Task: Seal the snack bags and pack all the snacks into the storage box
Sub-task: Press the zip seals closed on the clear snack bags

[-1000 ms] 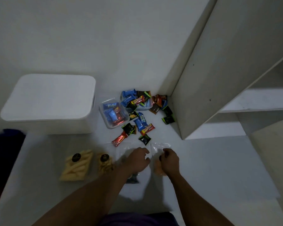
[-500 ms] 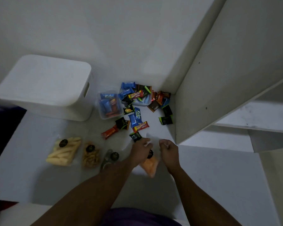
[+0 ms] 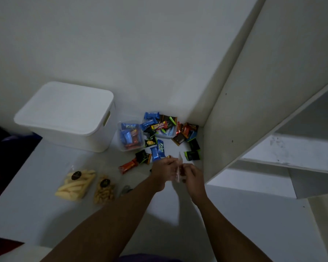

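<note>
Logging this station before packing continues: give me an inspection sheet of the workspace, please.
Surface: white surface, dimly lit.
Job's things: storage box, lid on, back left; two filled snack bags front left; clear tub of wrapped snacks; loose wrapped snacks beside it.
Clutter: small dark object by the bags, unclear.
Hands: left hand and right hand both pinch a clear bag.
Cables: nothing seen.
Surroundings: white wall; shelf unit at right.

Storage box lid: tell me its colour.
Plain white; the storage box lid shows best in the head view.
</note>
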The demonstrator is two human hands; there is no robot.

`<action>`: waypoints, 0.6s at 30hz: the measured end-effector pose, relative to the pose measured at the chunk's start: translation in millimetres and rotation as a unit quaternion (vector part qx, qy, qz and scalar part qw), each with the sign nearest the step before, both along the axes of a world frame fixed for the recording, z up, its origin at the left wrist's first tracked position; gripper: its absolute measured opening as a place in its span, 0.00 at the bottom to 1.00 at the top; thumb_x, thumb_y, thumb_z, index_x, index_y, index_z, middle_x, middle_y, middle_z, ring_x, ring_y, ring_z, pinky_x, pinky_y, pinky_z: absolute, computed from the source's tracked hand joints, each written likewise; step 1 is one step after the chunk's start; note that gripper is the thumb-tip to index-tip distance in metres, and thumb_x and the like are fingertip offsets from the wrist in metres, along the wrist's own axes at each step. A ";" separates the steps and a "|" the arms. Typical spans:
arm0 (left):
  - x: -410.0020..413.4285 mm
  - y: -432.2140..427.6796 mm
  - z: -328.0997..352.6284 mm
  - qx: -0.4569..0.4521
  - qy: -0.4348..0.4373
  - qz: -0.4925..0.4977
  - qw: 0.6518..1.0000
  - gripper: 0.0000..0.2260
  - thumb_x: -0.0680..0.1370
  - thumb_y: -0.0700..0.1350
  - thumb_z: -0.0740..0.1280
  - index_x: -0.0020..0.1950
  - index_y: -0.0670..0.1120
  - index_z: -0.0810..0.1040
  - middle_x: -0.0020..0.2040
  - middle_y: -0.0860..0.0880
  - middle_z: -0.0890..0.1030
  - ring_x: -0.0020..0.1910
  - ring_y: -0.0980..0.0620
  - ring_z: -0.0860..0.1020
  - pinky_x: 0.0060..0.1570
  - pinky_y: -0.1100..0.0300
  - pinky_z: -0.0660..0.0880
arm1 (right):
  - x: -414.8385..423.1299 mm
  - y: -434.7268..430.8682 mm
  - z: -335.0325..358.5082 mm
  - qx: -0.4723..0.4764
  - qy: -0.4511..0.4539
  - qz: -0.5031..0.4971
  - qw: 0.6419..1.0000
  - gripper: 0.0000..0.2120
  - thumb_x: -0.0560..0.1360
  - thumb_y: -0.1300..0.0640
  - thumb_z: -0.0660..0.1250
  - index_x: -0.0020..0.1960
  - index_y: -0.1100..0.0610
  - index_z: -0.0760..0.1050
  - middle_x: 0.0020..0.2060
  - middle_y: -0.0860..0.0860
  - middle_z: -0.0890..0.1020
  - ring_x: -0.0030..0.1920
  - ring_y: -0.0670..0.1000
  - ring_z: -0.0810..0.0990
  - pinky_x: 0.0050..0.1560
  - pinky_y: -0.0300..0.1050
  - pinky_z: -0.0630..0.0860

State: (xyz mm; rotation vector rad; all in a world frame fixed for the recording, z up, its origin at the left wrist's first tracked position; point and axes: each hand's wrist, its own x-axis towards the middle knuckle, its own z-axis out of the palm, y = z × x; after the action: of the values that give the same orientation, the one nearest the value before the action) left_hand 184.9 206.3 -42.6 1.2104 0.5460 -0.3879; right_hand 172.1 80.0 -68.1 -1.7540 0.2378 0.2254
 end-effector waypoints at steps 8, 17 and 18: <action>-8.7 -0.9 -1.0 -0.020 0.014 -0.054 0.998 0.08 0.81 0.36 0.61 0.53 0.40 0.80 0.43 0.40 0.84 0.37 0.46 0.84 0.35 0.53 0.81 | 19.4 -5.4 8.2 -0.019 0.025 -0.005 0.999 0.12 0.80 0.53 0.65 0.46 0.59 0.81 0.39 0.59 0.84 0.40 0.61 0.84 0.43 0.60 0.83; -12.0 5.6 -4.1 0.032 0.002 -0.080 0.996 0.07 0.79 0.32 0.61 0.53 0.37 0.78 0.46 0.35 0.80 0.40 0.40 0.82 0.38 0.50 0.83 | 24.7 -11.0 19.6 -0.067 0.026 0.051 0.996 0.08 0.78 0.55 0.68 0.47 0.61 0.78 0.36 0.57 0.82 0.30 0.53 0.81 0.29 0.45 0.79; -12.0 5.3 -3.5 0.032 0.001 -0.082 0.996 0.07 0.79 0.31 0.61 0.54 0.36 0.77 0.46 0.35 0.80 0.39 0.41 0.82 0.37 0.50 0.83 | 25.8 -11.2 17.5 -0.073 0.025 0.055 0.996 0.05 0.78 0.60 0.66 0.46 0.61 0.78 0.36 0.56 0.82 0.30 0.52 0.80 0.29 0.44 0.78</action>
State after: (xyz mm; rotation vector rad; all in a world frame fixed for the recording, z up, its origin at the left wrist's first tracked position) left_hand 172.9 211.6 -46.2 1.3206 0.4650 -0.5153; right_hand 197.9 68.9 -50.6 -1.9100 0.1986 0.3399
